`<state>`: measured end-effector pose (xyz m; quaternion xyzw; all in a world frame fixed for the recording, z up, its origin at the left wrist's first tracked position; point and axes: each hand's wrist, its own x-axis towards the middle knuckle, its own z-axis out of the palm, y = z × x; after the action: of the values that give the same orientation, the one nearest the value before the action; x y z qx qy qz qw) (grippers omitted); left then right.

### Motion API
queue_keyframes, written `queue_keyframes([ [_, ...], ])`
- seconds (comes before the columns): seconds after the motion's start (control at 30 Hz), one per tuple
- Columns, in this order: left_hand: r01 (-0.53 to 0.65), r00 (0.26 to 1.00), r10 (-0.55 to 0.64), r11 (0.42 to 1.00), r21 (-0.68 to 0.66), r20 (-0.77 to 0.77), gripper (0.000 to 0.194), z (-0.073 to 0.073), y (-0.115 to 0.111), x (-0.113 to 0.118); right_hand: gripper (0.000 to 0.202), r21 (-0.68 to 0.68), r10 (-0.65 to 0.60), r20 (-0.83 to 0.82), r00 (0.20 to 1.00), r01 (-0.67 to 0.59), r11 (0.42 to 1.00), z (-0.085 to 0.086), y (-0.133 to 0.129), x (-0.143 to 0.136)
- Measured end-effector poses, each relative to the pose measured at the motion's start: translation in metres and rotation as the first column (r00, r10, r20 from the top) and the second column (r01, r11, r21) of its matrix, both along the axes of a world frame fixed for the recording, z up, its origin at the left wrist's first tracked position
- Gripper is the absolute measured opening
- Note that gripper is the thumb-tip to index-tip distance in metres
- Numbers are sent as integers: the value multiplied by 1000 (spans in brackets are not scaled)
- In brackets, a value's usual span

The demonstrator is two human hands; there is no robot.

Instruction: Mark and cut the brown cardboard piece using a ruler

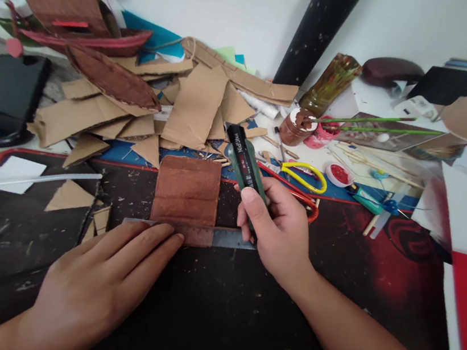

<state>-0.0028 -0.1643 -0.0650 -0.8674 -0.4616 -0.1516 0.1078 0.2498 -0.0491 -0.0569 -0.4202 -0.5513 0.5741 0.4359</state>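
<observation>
My left hand (pixel 112 274) lies with fingers stretched out, pressing on the left part of a clear ruler (pixel 233 239). Under the ruler is the near edge of a brown-painted cardboard piece (pixel 187 189), which has crease lines across it. Wrapped in my right hand (pixel 282 230) is a green and black utility knife (pixel 242 156), held up and tilted above the ruler's right part. Whether its blade is out I cannot tell.
Cardboard scraps (pixel 195 104) pile up behind the brown piece, beside a brown model boat (pixel 84 35). A phone (pixel 5 99) lies at left. Yellow-and-red-handled scissors (pixel 304 176), a paint jar (pixel 297 127) and a black flask (pixel 316 34) are at the back right.
</observation>
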Motion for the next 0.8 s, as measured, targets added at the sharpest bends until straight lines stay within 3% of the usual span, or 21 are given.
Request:
queue_keyframes([
  [0.43, -9, 1000, 9, 999, 51, -2, 29, 1, 7, 4, 30, 2, -11, 18, 1000, 11, 1000, -5, -1, -2],
  [0.8, -32, 999, 32, 999, 34, -3, 33, -5, 3, 1, 38, 10, -8, 35, 999, 7, 1000, -4, 0, -2],
])
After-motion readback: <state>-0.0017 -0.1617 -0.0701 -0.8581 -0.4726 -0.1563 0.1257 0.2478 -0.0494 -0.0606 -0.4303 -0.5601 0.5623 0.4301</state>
